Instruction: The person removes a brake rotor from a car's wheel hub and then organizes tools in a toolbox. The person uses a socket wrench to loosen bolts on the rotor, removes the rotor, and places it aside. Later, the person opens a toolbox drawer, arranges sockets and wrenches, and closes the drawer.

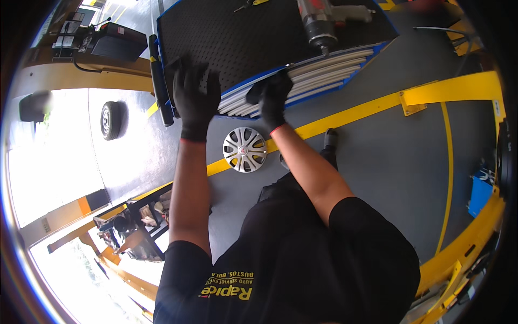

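Note:
Both my hands wear black gloves with red cuffs. My left hand is over the near left corner of a tool cabinet, its fingers stretched out and its thumb apart, holding nothing. My right hand is at the cabinet's front edge, by the silver drawer fronts. Its fingers curl inward, and what they grip, if anything, is hidden. The cabinet has blue edges and a black textured mat on top. An impact wrench lies on the mat, to the right of my hands.
A silver wheel cover lies on the floor below my hands, over a yellow line. A tire is at the left. A yellow lift arm juts in from the right. A small yellow-and-dark item sits at the mat's far side.

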Action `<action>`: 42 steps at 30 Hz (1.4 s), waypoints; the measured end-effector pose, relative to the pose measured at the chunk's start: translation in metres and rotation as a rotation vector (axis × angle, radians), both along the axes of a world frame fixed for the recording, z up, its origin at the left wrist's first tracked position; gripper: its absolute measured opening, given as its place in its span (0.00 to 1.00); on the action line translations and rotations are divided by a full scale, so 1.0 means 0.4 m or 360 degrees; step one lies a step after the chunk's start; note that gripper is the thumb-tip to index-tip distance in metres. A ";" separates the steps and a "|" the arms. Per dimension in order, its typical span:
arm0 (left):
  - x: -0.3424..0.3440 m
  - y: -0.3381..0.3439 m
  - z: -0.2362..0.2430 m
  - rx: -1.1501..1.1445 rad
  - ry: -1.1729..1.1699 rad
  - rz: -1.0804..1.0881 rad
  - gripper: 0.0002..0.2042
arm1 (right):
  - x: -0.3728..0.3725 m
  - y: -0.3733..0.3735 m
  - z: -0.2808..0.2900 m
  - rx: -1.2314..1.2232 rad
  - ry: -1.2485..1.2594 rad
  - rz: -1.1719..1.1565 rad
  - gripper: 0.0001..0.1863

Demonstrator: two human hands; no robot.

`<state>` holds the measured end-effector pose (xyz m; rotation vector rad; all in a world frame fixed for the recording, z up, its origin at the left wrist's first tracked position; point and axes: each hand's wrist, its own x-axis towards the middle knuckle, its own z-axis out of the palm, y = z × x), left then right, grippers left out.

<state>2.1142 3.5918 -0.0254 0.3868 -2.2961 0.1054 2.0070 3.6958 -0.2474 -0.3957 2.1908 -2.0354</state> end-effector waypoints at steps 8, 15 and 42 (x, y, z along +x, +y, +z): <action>-0.164 -0.094 -0.142 0.0091 -0.0188 -0.0120 0.09 | -0.129 0.014 -0.094 0.0686 0.0240 -0.0027 0.27; 0.078 0.036 -0.157 0.0367 0.0098 0.0045 0.12 | 0.402 -0.066 -0.035 -0.0369 0.0056 0.1499 0.25; -0.561 0.251 -0.605 0.1253 0.2418 0.1585 0.07 | -0.645 0.555 0.324 0.0681 -0.0064 0.2413 0.23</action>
